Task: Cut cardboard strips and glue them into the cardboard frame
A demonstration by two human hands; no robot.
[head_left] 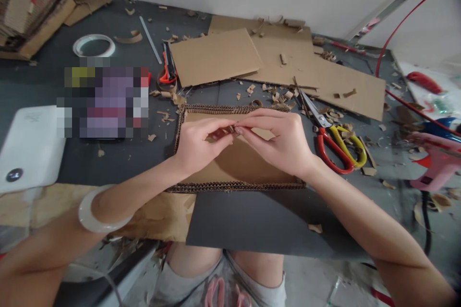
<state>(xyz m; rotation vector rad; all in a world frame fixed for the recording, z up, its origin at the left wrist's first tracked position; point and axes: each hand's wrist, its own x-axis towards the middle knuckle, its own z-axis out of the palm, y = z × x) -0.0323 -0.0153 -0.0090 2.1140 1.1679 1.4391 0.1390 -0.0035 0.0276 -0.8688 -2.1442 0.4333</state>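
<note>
My left hand (203, 141) and my right hand (275, 136) meet fingertip to fingertip above a shallow cardboard tray (230, 165). Both are closed in a pinch on a small brown cardboard piece (232, 129), mostly hidden by the fingers. Corrugated strips form the tray's low walls, with the fluted edges showing. Just right of the tray lie scissors (326, 127) with one red and one yellow handle, blades partly apart.
Flat cardboard sheets (216, 55) lie behind the tray among scattered scraps. An orange cutter (167, 69), a tape roll (94, 46) and a white power bank (32, 146) are to the left. At right stands a pink glue gun (439, 158); a red cable (382, 48) runs nearby.
</note>
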